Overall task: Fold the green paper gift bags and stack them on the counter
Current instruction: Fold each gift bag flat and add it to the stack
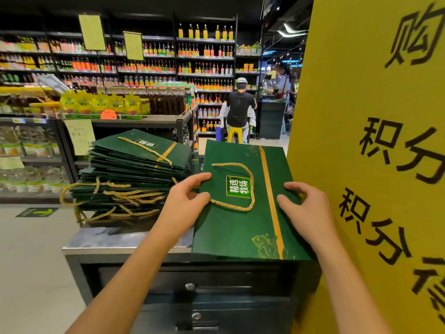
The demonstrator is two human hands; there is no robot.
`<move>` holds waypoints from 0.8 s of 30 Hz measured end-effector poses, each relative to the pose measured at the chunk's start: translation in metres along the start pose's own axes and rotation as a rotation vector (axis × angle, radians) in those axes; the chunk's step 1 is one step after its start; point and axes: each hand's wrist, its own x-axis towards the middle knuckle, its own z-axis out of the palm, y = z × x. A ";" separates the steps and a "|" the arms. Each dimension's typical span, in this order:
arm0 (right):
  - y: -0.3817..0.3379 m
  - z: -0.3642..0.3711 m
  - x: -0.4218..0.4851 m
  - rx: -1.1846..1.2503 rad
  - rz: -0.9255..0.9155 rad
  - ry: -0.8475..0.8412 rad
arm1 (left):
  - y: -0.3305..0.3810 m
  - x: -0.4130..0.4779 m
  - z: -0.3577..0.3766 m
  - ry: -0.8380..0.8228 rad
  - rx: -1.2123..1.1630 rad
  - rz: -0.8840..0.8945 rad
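A flat dark green paper gift bag [238, 227] with a gold stripe and gold rope handle lies on the steel counter [101, 239], its near edge hanging over the front. My left hand [185, 201] pinches the bag's left edge between thumb and fingers. My right hand [305, 208] grips its right edge with curled fingers. To the left, a tall stack of folded green bags [134, 165] sits on the counter, its gold handles dangling off the near side.
A big yellow sign board [375, 141] with black characters stands close on the right. Below the counter is a dark cabinet with locks [190, 286]. Shelves of bottles fill the background, and a person in black sits on a yellow stool [234, 135].
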 end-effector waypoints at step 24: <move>0.020 0.057 0.118 -0.577 -0.155 -0.179 | -0.019 0.141 0.055 -0.121 0.770 0.145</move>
